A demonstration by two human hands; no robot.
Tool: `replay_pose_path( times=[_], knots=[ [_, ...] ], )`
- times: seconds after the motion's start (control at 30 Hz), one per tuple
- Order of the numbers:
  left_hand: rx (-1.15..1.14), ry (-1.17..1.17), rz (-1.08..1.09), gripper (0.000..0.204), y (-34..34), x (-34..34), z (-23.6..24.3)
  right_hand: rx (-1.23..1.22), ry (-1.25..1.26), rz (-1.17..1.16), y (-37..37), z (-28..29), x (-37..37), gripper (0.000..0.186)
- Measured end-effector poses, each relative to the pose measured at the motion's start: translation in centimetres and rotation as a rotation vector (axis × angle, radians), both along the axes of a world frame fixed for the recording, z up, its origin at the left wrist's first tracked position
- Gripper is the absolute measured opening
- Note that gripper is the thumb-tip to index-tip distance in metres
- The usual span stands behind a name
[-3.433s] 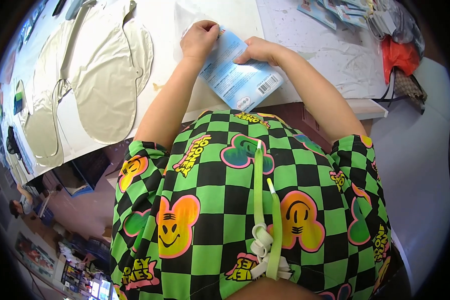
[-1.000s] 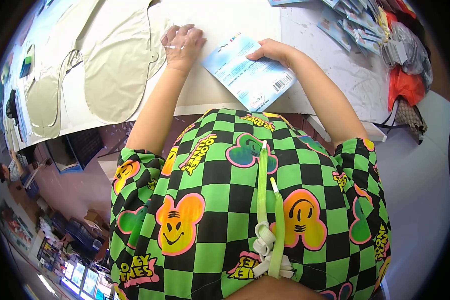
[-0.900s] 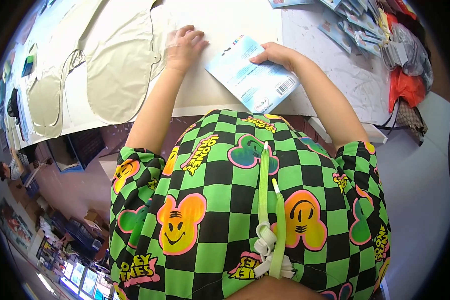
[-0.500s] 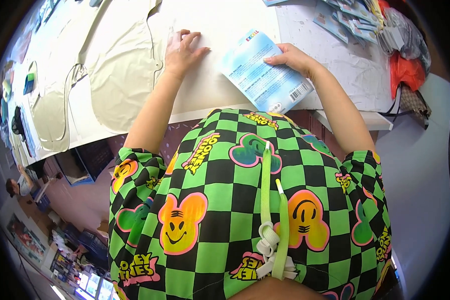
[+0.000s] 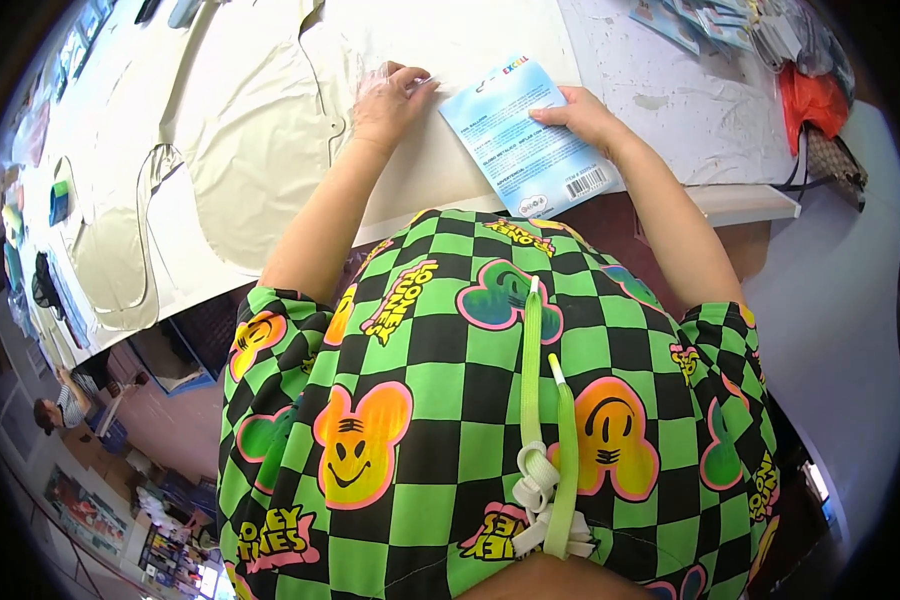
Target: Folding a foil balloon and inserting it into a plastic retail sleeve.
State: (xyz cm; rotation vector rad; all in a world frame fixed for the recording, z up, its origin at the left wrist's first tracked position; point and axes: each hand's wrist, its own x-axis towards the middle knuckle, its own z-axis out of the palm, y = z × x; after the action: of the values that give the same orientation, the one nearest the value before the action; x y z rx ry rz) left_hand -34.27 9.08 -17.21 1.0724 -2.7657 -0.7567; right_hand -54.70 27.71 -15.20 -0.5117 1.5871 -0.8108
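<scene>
A light blue and white printed card packet (image 5: 520,150) with a barcode near its lower corner is in my right hand (image 5: 588,122), thumb on top and the other fingers hidden beneath. My left hand (image 5: 388,108) is over the white table, left of the packet. Its thumb and fingers are pinched together on clear plastic film (image 5: 372,80), which also lies across the back of the fingers. How far the film reaches is hard to make out. A small gap separates the left fingertips from the packet.
Beige cloth pieces (image 5: 255,140) cover the left of the white table (image 5: 630,60). At the far right, several similar packets (image 5: 710,25) lie near a red plastic bag (image 5: 813,105). A brown patterned bag (image 5: 832,160) sits beyond the table's right edge. Another person (image 5: 70,400) is far left.
My left hand has shifted slightly right, and its spread fingers have closed into a pinch. The packet has turned a little more upright in my right hand.
</scene>
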Motion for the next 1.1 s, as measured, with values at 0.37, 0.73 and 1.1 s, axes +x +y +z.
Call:
replay_pose_path(
  times=[0.37, 0.73, 1.1],
  knots=[
    [0.05, -0.054, -0.056, 0.028, 0.1, -1.3, -1.4, 0.031, -0.081, -0.194, 1.4, -0.4, -0.5, 0.036],
    [0.03, -0.079, -0.133, 0.028, 0.9, -1.7, -1.4, 0.087, -0.056, -0.216, 2.7, -3.0, -0.8, 0.036],
    [0.078, -0.043, -0.133, 0.026, 1.4, -1.0, -1.8, 0.08, -0.097, -0.275, 3.9, -2.0, -1.0, 0.033]
  ],
)
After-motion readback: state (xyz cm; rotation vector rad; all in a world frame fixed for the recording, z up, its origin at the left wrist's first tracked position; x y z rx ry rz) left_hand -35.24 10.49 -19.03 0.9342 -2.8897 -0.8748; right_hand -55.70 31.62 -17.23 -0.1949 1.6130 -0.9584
